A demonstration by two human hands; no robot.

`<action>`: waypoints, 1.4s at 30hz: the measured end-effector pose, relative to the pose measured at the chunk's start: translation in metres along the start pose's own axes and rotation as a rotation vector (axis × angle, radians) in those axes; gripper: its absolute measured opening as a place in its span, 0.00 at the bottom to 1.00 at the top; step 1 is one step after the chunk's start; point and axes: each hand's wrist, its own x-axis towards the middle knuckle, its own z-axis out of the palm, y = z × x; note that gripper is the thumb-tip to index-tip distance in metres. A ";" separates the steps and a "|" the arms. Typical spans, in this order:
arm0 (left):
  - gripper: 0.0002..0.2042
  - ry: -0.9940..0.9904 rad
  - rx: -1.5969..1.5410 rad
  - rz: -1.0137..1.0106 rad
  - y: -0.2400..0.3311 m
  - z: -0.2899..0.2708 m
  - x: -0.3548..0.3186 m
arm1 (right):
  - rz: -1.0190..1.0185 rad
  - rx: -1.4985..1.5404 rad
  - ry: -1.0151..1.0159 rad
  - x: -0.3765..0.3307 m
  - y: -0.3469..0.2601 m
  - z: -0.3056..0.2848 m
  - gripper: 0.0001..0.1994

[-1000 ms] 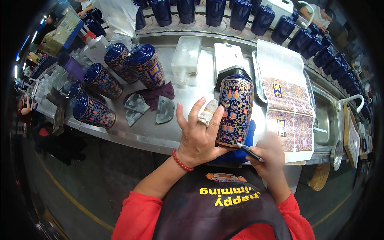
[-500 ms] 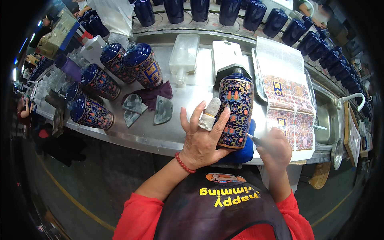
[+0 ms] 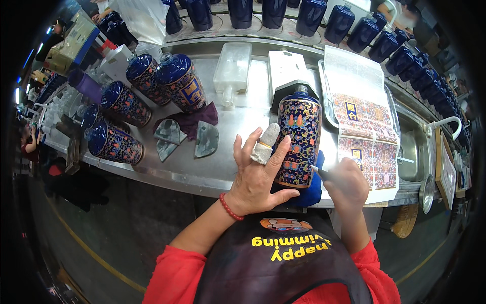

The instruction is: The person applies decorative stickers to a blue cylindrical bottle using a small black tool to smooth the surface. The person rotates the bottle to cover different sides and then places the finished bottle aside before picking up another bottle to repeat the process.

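A dark blue bottle (image 3: 299,137) with a dense floral pattern lies tilted in front of me, its neck pointing away. Its lower end rests on a blue cloth pad (image 3: 310,195). My left hand (image 3: 258,177) lies spread against the bottle's left side; the index finger touches the patterned face and the thumb stretches along the base. One finger wears a whitish wrap (image 3: 267,143). In my blurred right hand (image 3: 347,185) is a slim pen-like tool (image 3: 320,173), dark with a pale tip. That tip is at the bottle's lower right edge.
Patterned decal sheets (image 3: 367,137) lie on a tray at right, beside a sink (image 3: 415,159). Several decorated bottles (image 3: 182,83) stand at left, near a purple cloth (image 3: 205,119) and grey-green pieces (image 3: 206,139). A clear bottle (image 3: 233,68) lies behind. Plain blue bottles (image 3: 240,12) line a conveyor.
My left thumb has come out from under the bottle's base and now stretches beside it. The tool tip has shifted slightly up and left. The plain bottles on the conveyor have moved right.
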 end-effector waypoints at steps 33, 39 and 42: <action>0.42 0.190 -0.025 0.035 0.006 0.016 -0.020 | 0.288 0.238 0.093 -0.008 0.010 0.008 0.09; 0.46 0.142 0.132 0.065 -0.001 0.008 -0.008 | 0.326 0.308 0.119 -0.003 0.009 0.009 0.07; 0.42 0.114 0.149 0.058 0.004 0.003 -0.003 | 0.372 0.370 0.106 -0.001 0.010 0.012 0.07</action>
